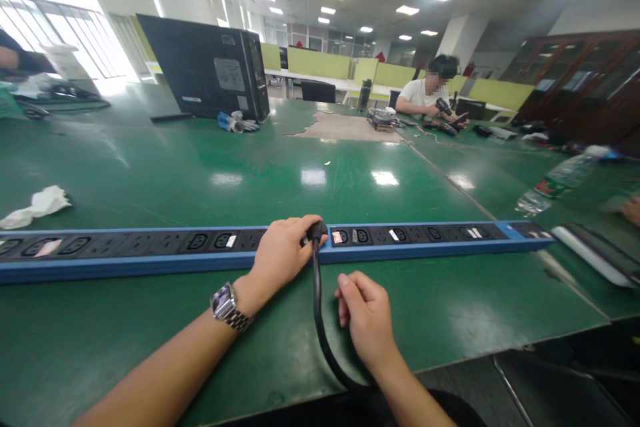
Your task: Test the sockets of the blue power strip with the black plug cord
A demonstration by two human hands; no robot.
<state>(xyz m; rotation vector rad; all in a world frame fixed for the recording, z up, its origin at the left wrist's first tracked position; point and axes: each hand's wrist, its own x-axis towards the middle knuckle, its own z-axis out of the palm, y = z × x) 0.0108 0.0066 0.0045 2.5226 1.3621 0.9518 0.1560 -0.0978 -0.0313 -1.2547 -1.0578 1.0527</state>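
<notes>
A long blue power strip (pixel 430 251) with black socket panels lies across the green table. At its middle, a thick black power cord (pixel 318 293) rises from a black elbow-shaped cord end (pixel 317 232) and runs down toward me. My left hand (pixel 283 247), wearing a watch (pixel 227 305) on its wrist, rests over the strip with thumb and forefinger closed around that cord end. Just right of the cord, my right hand (pixel 367 313) is above the near part of the table. Its fingers are curled in, with nothing visible in them and apart from the strip.
A black computer tower (pixel 200 70) stands at the back left beside blue-grey gloves (pixel 237 122). Crumpled tissue (pixel 43 205) lies left. A clear bottle (pixel 560 180) and a dark, white-edged object (pixel 595 257) are at right. Another person (pixel 425 97) sits across the table with tools.
</notes>
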